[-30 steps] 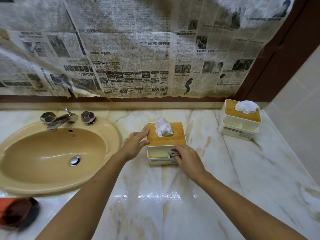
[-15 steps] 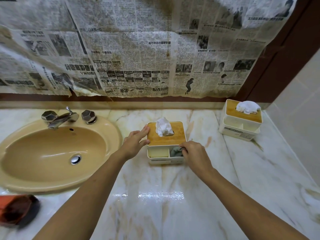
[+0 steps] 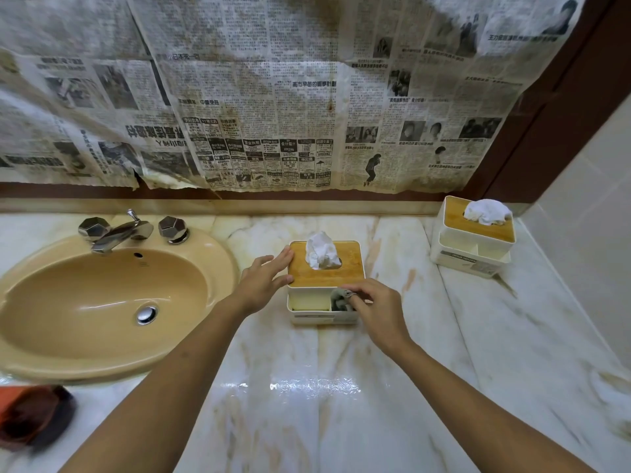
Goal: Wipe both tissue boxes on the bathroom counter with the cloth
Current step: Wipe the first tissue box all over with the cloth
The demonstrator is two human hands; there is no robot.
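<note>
A white tissue box with a bamboo lid and a tissue sticking up stands at the middle of the marble counter. My left hand rests with straight fingers against the box's left side and lid corner. My right hand pinches a small grey cloth and pushes it into the box's front right compartment. A second, matching tissue box stands at the back right corner, apart from both hands.
A beige sink with a chrome tap fills the left side. A dark red-brown object lies at the front left edge. Newspaper covers the wall behind. A tiled wall closes off the right.
My right hand has moved the cloth from the box's lower front face up into the front right compartment. My left hand has kept its place on the box.
</note>
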